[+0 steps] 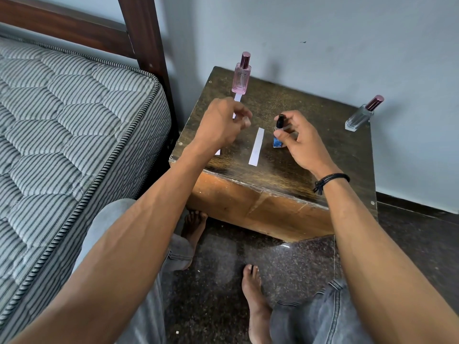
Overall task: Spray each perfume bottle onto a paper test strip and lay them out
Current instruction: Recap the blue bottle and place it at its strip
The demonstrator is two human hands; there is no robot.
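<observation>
Blue glass perfume bottle (277, 142), black sprayer, upright on scuffed wooden table (327, 145), gripped by right hand (299, 141). Left hand (218, 125) pinches small translucent cap (246, 121). Flat white paper strip (257, 147) lies between the hands; rectangular pink bottle (241, 78) stands behind.

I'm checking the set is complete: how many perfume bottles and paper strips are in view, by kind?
Perfume bottles: 3 (pink bottle, blue bottle, clear bottle)
Paper strips: 2 (middle strip, left strip partly under the left hand)
Total: 5
</observation>
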